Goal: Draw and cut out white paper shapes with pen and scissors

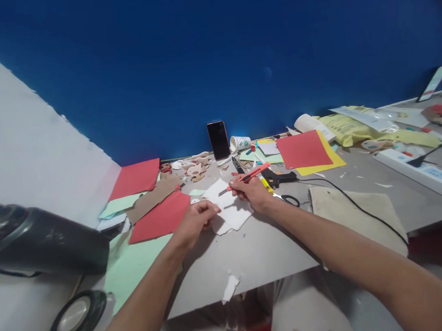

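Centre: paper sheet [229, 208] lies on the table [250, 254]; left hand [195, 223] at its left edge, right hand [251, 191] at its far right edge, holding a cutter [250, 175].
Far: phone [218, 140] leans against the wall; cup [240, 143] just right of it.
Right: scissors [287, 198] beside the right hand; power strip [418, 168] well beyond.
Near left: tape roll [77, 316].

I'm stretching both bare forearms forward, angling them toward each other. My left hand [195, 223] is lying knuckles up, fingers curling in toward the thumb. My right hand [251, 191] is gripping pen-fashion, fingers clenching tight.
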`<state>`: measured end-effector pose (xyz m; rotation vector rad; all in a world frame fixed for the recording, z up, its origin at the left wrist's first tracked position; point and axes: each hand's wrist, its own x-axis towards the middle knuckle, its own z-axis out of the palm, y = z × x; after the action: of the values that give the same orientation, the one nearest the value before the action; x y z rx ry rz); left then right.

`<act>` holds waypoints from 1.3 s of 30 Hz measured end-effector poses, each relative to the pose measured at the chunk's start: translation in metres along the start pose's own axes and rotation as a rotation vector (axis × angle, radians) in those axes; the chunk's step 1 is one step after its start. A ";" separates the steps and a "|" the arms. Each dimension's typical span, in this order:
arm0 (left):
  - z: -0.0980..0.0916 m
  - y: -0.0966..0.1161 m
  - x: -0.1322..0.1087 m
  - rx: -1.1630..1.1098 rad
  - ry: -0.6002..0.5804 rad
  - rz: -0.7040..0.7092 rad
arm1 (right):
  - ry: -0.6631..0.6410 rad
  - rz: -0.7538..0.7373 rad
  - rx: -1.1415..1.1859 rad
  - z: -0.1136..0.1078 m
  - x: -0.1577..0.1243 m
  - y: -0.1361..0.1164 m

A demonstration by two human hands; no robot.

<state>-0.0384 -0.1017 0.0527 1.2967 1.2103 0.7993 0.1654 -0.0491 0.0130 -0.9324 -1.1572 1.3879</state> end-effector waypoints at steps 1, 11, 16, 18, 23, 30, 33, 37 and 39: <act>-0.004 0.006 -0.007 0.122 -0.111 0.012 | 0.017 0.004 -0.008 -0.001 0.000 0.001; 0.001 -0.031 -0.036 0.941 0.215 0.426 | -0.128 -0.012 -0.340 0.012 -0.013 -0.001; 0.012 -0.053 -0.031 1.124 0.264 0.544 | -0.127 -0.053 -0.442 0.011 -0.014 0.000; 0.013 -0.053 -0.031 1.141 0.268 0.588 | -0.142 -0.079 -0.467 0.011 -0.015 0.002; 0.013 -0.051 -0.031 1.170 0.279 0.641 | -0.218 -0.143 -0.586 0.010 -0.015 0.010; 0.012 -0.055 -0.029 1.185 0.281 0.670 | -0.256 -0.133 -0.596 0.009 -0.017 0.011; 0.012 -0.055 -0.029 1.183 0.278 0.665 | -0.250 -0.132 -0.635 0.009 -0.018 0.009; 0.012 -0.055 -0.029 1.188 0.275 0.663 | -0.263 -0.159 -0.652 0.009 -0.018 0.009; 0.013 -0.055 -0.029 1.189 0.273 0.664 | -0.281 -0.188 -0.651 0.009 -0.018 0.010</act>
<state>-0.0435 -0.1415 0.0038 2.7245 1.5556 0.7110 0.1570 -0.0677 0.0044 -1.0529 -1.9255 1.0161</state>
